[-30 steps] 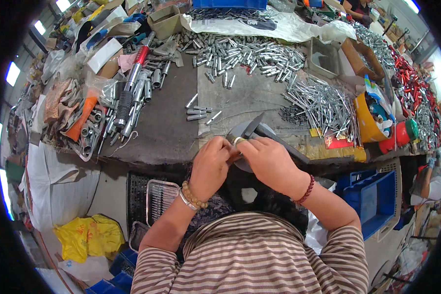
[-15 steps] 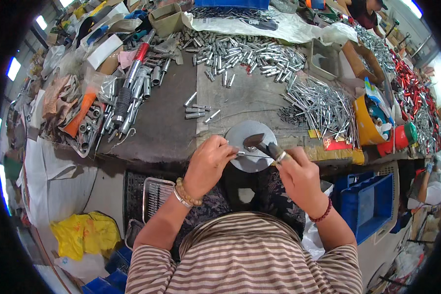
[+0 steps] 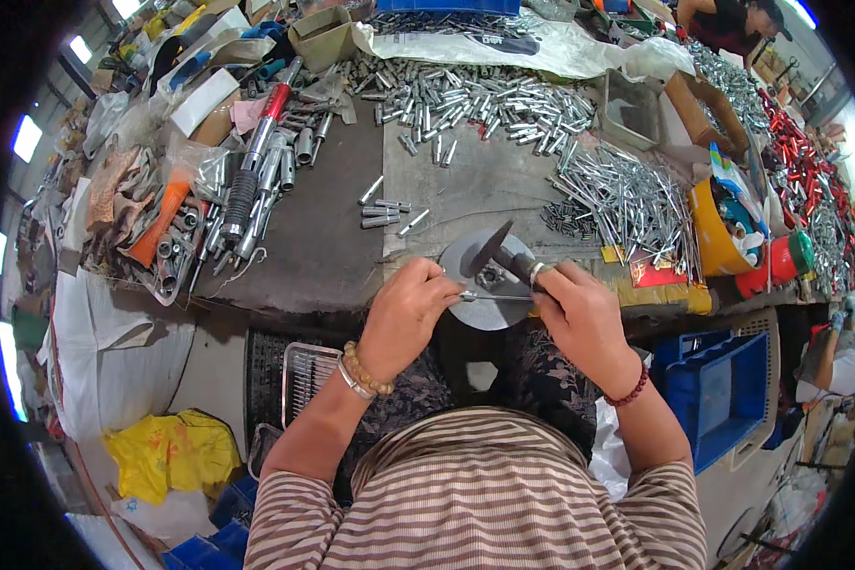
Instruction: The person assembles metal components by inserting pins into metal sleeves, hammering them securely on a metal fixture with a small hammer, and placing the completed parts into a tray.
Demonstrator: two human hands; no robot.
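Observation:
My left hand [image 3: 411, 309] is closed in a pinch on the end of a small metal rod [image 3: 500, 297], which lies level over a round grey metal disc [image 3: 477, 317]. In my right hand [image 3: 583, 318] is a hammer [image 3: 492, 249], gripped close to its head. The dark head is raised a little over the disc, and the rod's right end reaches my right fingers. Whether those fingers touch the rod I cannot tell. A small metal piece [image 3: 490, 276] shows on the disc below the hammer. Just beyond my left hand lie several loose metal tubes and pins [image 3: 387, 215].
Metal sleeves [image 3: 484, 100] are heaped at the back of the bench, with long thin rods [image 3: 627, 199] and short dark pieces [image 3: 570, 217] to the right. A yellow container [image 3: 715, 231] stands at the right edge. Tools and sockets [image 3: 256, 180] crowd the left. Another person [image 3: 731, 27] is far right.
The hammer head has lifted and turned upward from the disc. The rod shows more clearly between my hands. My left hand has barely moved. The person at the far right has shifted.

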